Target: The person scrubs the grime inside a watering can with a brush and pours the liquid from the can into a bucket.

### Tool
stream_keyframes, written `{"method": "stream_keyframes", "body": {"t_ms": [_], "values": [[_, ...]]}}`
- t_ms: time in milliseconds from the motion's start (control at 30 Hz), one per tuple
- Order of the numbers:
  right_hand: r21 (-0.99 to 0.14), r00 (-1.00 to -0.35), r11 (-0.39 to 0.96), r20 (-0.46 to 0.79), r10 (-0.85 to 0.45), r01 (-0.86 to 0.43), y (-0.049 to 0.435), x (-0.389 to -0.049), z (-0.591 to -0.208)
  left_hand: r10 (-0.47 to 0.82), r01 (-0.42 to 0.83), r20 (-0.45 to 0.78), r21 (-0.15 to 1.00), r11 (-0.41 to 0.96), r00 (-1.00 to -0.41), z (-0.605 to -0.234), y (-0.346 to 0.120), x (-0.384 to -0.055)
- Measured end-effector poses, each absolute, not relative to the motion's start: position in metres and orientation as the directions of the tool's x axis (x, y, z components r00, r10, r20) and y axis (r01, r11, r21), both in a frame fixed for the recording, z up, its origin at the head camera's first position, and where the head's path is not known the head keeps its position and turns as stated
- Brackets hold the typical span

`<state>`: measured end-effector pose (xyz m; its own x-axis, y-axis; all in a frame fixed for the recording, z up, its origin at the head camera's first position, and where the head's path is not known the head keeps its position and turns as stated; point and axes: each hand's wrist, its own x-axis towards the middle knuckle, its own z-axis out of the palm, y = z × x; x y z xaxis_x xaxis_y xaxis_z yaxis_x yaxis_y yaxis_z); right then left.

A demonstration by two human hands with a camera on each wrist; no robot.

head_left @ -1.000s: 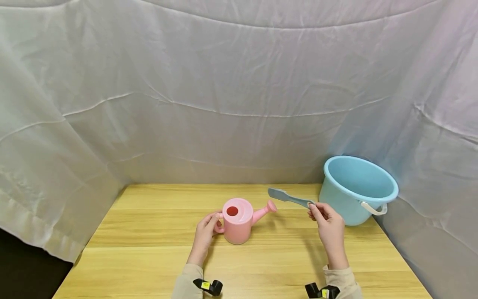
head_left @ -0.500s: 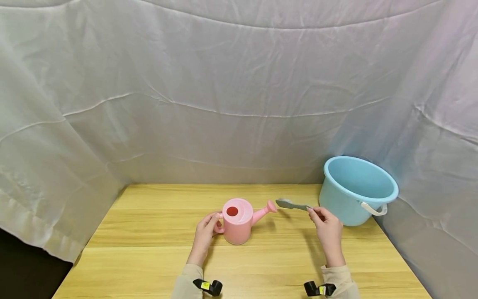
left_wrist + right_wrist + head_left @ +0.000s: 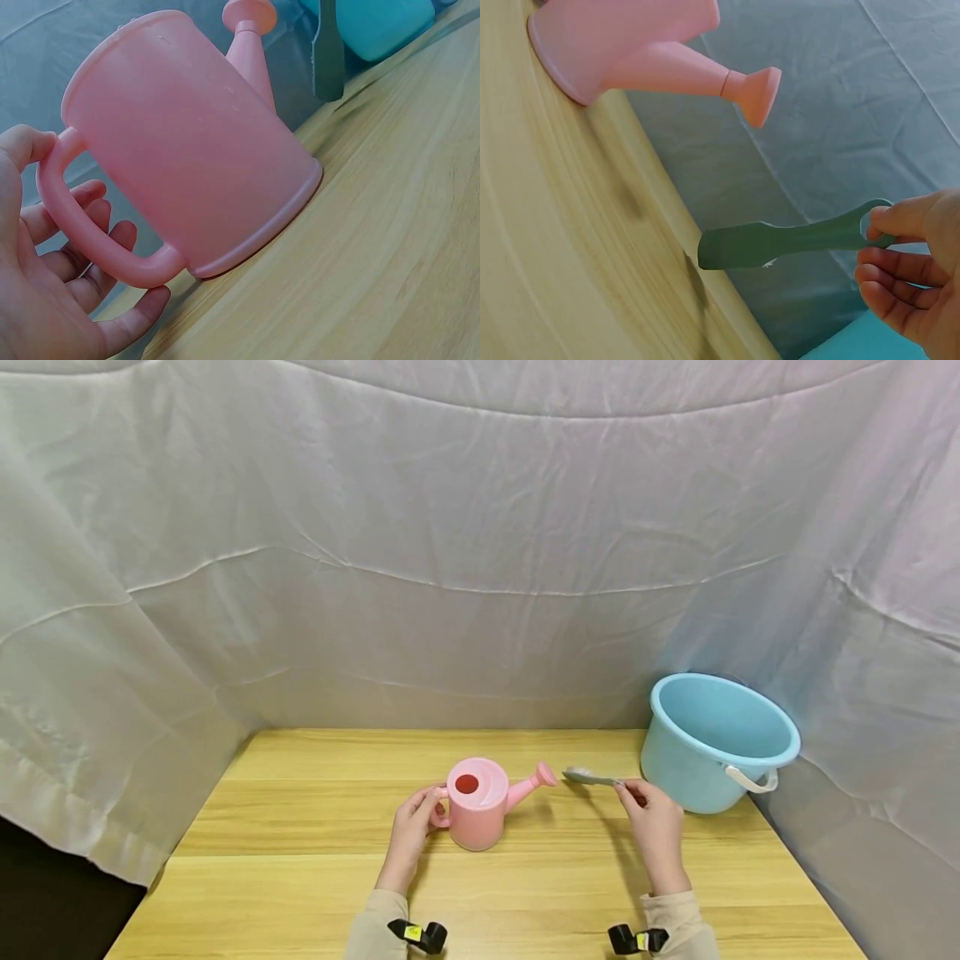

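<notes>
A pink watering can (image 3: 480,817) stands upright on the wooden table, its spout pointing right. My left hand (image 3: 408,835) holds it by the handle (image 3: 96,241), with fingers around the handle in the left wrist view. Pinched in my right hand (image 3: 657,831) is a slim grey-green tool (image 3: 780,241) with a flat, widened head and a ring-ended handle. Thumb and fingers grip the ring end. The tool is raised above the table, its head toward the spout's rose (image 3: 759,97) and apart from it. A whitish patch shows on the head in the head view.
A light blue bucket (image 3: 678,768) with a white handle (image 3: 752,779) stands at the table's back right corner, just beyond my right hand. Grey cloth (image 3: 480,635) hangs behind the wooden table (image 3: 300,877) and along both sides.
My right hand has moved slightly left and turned the tool; its head has dropped from above the spout's rose to about its level. The left hand and watering can have stayed put.
</notes>
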<state>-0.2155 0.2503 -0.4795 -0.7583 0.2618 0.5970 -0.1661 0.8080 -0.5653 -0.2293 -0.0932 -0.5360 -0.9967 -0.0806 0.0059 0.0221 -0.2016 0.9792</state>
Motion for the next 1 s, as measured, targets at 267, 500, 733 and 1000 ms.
{"method": "stream_keyframes", "body": {"t_ms": [267,500,733,1000], "values": [[-0.501,-0.769,0.841,0.614,0.179,-0.205,0.252,-0.217,-0.484,-0.077,0.023,0.008,0.980,-0.199,-0.997,-0.535,-0.093,-0.229],[-0.517,-0.883,0.829,0.465,0.064,-0.212,0.261,-0.213,-0.479,-0.081,0.013,-0.003,0.979,-0.202,-0.997,-0.535,-0.094,-0.229],[-0.546,-0.967,0.815,0.246,-0.065,-0.194,0.273,-0.209,-0.478,-0.088,0.032,0.015,0.981,-0.189,-0.996,-0.537,-0.093,-0.229],[-0.565,-0.972,0.792,0.143,-0.184,-0.233,0.280,-0.210,-0.487,-0.085,0.034,0.017,0.977,-0.212,-0.996,-0.538,-0.093,-0.229]]}}
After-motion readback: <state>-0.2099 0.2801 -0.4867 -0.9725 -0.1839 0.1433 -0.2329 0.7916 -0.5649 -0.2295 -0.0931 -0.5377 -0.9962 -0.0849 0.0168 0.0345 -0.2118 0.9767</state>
